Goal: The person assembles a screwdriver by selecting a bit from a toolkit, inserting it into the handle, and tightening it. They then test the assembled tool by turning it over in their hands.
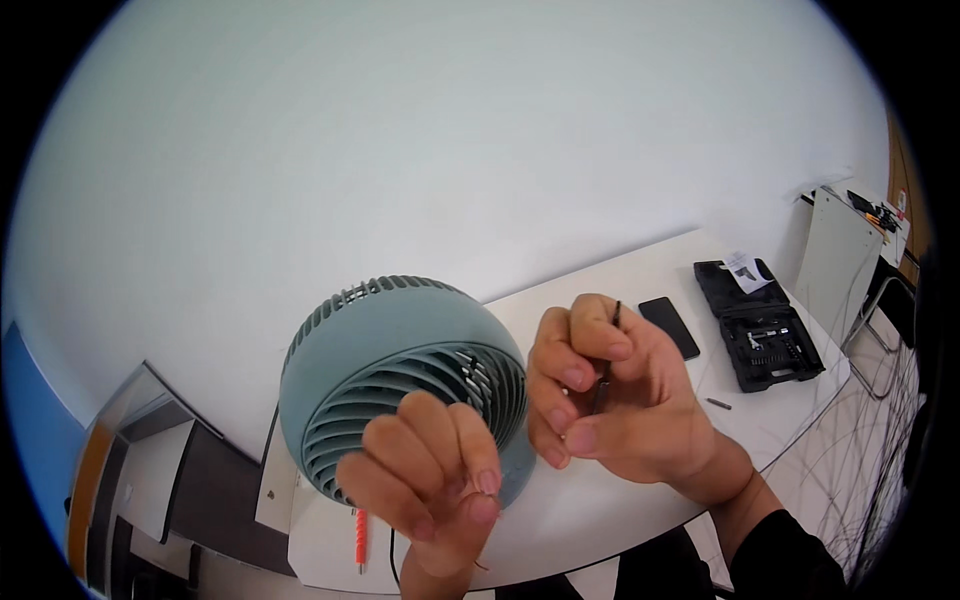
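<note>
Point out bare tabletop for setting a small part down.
A broad bare patch of the white table lies along its near edge, between the left hand and right hand. Another strip shows at the back, between the fan and phone. It is crowded at right, with the open tool case and metal bit, and at left, with the fan and orange-handled screwdriver.

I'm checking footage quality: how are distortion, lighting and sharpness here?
In the head view, black borders round the corners; the white table has a curved-looking near edge, perhaps partly lens distortion; the wall is softly lit without glare; the dark tool in the right hand shows little detail.
</note>
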Available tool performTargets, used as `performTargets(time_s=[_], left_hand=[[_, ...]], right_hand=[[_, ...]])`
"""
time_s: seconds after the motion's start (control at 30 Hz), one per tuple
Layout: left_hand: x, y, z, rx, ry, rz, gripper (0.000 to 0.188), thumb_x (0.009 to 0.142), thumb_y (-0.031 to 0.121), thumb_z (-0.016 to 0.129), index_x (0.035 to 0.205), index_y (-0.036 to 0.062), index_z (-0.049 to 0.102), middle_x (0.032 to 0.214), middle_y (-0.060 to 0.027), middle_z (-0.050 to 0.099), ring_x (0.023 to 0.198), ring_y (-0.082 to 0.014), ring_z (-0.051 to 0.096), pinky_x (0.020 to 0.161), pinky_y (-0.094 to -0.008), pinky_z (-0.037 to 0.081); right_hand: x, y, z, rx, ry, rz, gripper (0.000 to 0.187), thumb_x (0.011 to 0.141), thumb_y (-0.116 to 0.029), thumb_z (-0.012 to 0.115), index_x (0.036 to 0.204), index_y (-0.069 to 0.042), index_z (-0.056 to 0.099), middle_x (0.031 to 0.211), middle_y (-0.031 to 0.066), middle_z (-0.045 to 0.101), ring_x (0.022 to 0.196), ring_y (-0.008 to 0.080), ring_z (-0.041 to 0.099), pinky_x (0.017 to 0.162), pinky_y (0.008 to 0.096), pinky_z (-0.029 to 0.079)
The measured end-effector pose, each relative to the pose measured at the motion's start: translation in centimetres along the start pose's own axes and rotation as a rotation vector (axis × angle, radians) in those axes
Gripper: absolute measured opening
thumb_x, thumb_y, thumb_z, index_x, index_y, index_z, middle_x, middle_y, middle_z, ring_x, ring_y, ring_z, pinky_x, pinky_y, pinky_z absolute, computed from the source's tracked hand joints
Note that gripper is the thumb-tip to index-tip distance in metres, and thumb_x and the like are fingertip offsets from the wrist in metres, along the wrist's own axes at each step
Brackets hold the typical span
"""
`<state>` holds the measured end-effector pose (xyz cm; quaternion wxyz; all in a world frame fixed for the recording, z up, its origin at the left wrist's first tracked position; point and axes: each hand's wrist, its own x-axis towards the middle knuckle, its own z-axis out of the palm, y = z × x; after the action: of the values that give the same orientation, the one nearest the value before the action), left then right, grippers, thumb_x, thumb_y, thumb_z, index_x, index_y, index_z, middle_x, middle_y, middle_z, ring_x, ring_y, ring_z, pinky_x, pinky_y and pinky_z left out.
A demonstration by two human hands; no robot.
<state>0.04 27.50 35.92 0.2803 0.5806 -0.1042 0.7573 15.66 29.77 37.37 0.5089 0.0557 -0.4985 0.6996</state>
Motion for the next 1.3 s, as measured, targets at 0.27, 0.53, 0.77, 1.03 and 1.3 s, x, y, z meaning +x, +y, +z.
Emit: performTargets(time_s=[0.27,0.53,0.77,1.03,1.3], left_hand=[[0.8,0.7,-0.5,-0.381,0.106,-0.162,0.044,0.065,-0.027,0.055,0.072,0.0146,0.042,0.072,0.0023,0.036,0.069,-0.0139,0.036,0.062,-0.0239,0.046],[0.7,0.6,-0.3,-0.203,0.163,-0.177,0.041,0.071,-0.024,0.054,0.077,0.0144,0.040,0.075,0.0024,0.036,0.071,-0.0130,0.037,0.069,-0.0227,0.048],[0.5,-0.2,-0.6,-0.020,0.101,-0.203,0.040,0.077,-0.018,0.059,0.083,0.0156,0.038,0.080,0.0034,0.034,0.074,-0.0111,0.036,0.080,-0.0220,0.049],[0.3,-0.4,-0.5,0.098,0.093,-0.142,0.043,0.076,-0.015,0.068,0.085,0.0159,0.039,0.081,0.0025,0.037,0.072,-0.0104,0.038,0.079,-0.0244,0.053],[0.1,-0.7,-0.4,0.313,-0.032,0.089,0.046,0.066,-0.023,0.075,0.081,0.0122,0.049,0.083,-0.0021,0.048,0.066,-0.0121,0.043,0.071,-0.0291,0.063]], right_hand=[[0.0,0.2,0.0,0.045,-0.063,-0.017,0.043,0.085,0.016,0.063,0.094,-0.013,0.033,0.099,0.0030,0.042,0.090,0.0117,0.053,0.075,0.0304,0.050],[-0.7,-0.4,0.4,-0.312,-0.037,0.098,0.032,0.092,-0.005,0.066,0.084,-0.011,0.035,0.074,0.0009,0.041,0.063,0.0099,0.038,0.057,0.0254,0.032],[-0.9,-1.3,0.6,-0.269,-0.013,0.154,0.027,0.099,-0.018,0.063,0.086,-0.007,0.042,0.073,-0.0024,0.040,0.065,0.0067,0.033,0.058,0.0238,0.028],[-1.3,-0.8,1.0,-0.708,-0.002,-0.135,0.005,0.098,-0.005,0.056,0.098,0.000,0.056,0.076,0.0031,0.054,0.064,0.0095,0.045,0.056,0.0264,0.037],[-1.2,-1.2,1.4,-1.079,-0.099,-0.375,0.003,0.090,0.002,0.059,0.088,0.001,0.061,0.069,0.0085,0.054,0.051,0.0248,0.049,0.045,0.0330,0.036]])
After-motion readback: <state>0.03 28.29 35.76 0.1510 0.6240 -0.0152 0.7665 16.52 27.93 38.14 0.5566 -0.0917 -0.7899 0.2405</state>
